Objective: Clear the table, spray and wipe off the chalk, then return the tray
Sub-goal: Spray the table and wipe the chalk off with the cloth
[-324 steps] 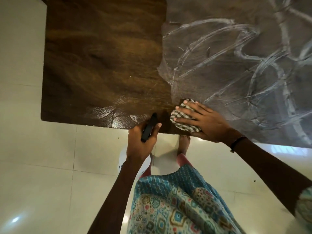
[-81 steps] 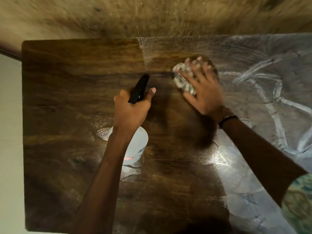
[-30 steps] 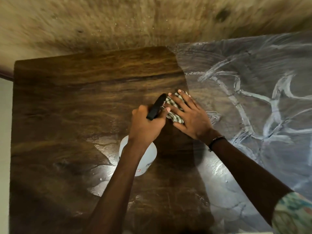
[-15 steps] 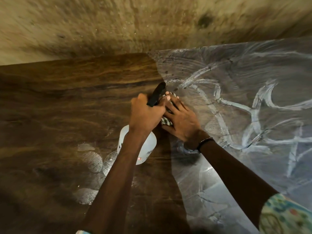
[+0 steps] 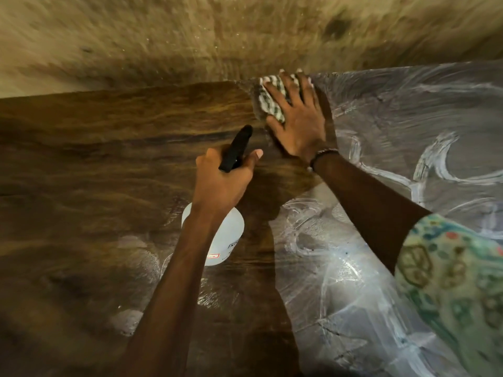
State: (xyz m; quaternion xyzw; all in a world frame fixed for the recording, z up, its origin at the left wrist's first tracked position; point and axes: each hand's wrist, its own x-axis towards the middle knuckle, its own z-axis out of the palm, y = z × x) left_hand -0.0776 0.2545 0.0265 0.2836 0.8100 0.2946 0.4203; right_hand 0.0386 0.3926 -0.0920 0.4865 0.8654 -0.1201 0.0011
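My left hand (image 5: 221, 183) grips the black trigger head of a white spray bottle (image 5: 226, 238), held above the dark wooden table (image 5: 81, 186). My right hand (image 5: 298, 123) lies flat with spread fingers on a checked cloth (image 5: 269, 104), pressing it to the table at its far edge. The left part of the table shows wet, bare wood. White chalk marks (image 5: 435, 164) cover the right part, and a smeared wet chalk film (image 5: 340, 281) lies near me.
A stained brownish wall (image 5: 217, 36) runs right behind the table's far edge. My patterned sleeve (image 5: 451, 281) fills the lower right. Wet patches (image 5: 130, 246) glisten on the wood below the bottle.
My right hand has pushed the cloth away from the bottle to the table's far edge. The left hand with the bottle has stayed roughly in place.
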